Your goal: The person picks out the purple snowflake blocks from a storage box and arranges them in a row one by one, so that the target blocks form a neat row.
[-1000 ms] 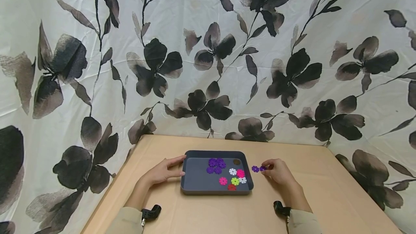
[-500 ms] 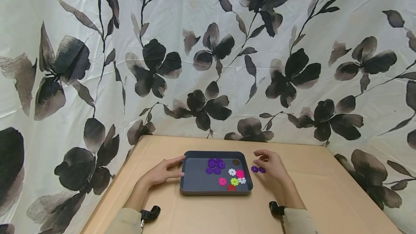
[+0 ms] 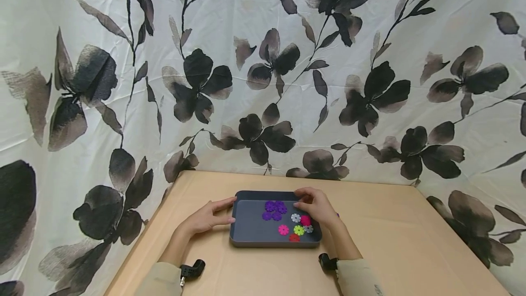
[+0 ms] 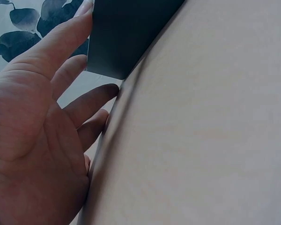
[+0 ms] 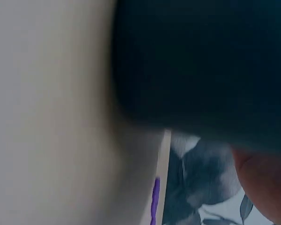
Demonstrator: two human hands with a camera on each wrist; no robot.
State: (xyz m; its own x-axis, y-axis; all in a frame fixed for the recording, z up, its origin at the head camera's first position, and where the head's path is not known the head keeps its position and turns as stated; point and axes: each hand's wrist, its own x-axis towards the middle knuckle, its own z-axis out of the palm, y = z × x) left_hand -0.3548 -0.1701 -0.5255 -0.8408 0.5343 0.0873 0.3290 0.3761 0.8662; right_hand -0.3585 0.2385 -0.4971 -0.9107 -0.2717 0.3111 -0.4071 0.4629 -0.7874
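Note:
A dark grey tray [image 3: 250, 236] lies on the table, holding small notched flower-shaped discs. My left hand [image 3: 203, 217] rests at the tray's left side, with thumb and index finger straight against its wall. In the left wrist view, that hand's other fingers spread below the tray corner. My right hand [image 3: 315, 204] is over the tray's back right corner, thumb and index fingertip apart, with nothing seen between them. It covers the spot where a brown disc lay. A cluster of purple discs [image 3: 274, 209] sits left of its fingertips. Pink [image 3: 283, 229], yellow-green [image 3: 298, 230], red and white discs lie nearer me.
Two purple discs lie on the table right of the tray; my right forearm hides most of them, leaving a purple edge [image 3: 338, 214]. A floral cloth [image 3: 230, 140] hangs behind the table's [image 3: 390, 241] far edge.
My right hand let go of a purple disc on the table right of the tray, then moved left over the tray's back right corner. The left hand stays at the tray's side.

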